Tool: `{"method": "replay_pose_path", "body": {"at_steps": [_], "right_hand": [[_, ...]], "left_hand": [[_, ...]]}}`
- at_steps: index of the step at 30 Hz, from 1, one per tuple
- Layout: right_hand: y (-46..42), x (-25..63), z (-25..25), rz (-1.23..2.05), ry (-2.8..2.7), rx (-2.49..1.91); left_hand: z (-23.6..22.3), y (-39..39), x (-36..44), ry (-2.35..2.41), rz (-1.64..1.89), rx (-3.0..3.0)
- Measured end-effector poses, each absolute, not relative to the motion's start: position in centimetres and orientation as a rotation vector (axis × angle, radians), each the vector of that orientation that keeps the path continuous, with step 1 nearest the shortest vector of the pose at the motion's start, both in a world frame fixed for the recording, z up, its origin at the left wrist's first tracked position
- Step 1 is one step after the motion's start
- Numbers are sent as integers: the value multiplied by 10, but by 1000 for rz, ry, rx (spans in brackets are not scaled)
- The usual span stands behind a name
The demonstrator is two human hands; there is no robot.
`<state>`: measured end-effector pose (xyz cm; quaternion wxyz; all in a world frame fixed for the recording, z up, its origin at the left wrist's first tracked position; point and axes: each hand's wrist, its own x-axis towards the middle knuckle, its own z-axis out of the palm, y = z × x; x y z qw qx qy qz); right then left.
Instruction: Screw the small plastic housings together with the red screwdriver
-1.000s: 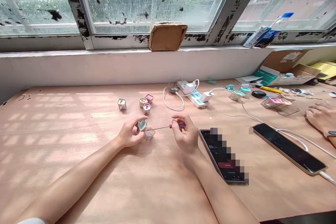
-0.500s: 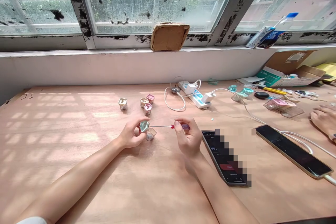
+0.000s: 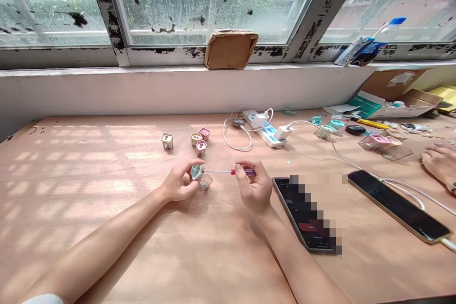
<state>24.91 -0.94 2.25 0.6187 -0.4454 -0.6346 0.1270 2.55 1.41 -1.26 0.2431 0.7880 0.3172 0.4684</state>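
Between the fingers of my left hand (image 3: pixel 178 181) is a small pale-green plastic piece (image 3: pixel 196 172), roughly hexagonal. My right hand (image 3: pixel 255 185) is closed round the dark red handle of a screwdriver (image 3: pixel 244 172). Its thin shaft points left, and the tip reaches the right side of the green piece; whether it sits in a screw is too small to tell. Just below the piece stands a clear hexagonal cup (image 3: pixel 205 182) on the table. Beyond my hands are a pink-topped container (image 3: pixel 201 147), several similar ones and a cream-topped container (image 3: pixel 166 140) farther left.
A phone (image 3: pixel 302 213) lies right of my right hand, with a second phone (image 3: pixel 397 204) on a cable beyond. A white power strip (image 3: pixel 265 128) with chargers sits at the back. Another person's hand (image 3: pixel 440 164) rests at the right edge, near pink containers (image 3: pixel 375 141) and an open box (image 3: pixel 402 104).
The screwdriver and my right hand have shifted very slightly left. The green piece stays in my left hand; otherwise the scene looks the same.
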Motion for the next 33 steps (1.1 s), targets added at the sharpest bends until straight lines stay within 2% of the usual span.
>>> {"method": "replay_pose_path", "body": {"at_steps": [33], "right_hand": [[-9, 252, 24, 408, -1478, -972]], "left_hand": [[-10, 14, 26, 899, 1222, 2177]]}}
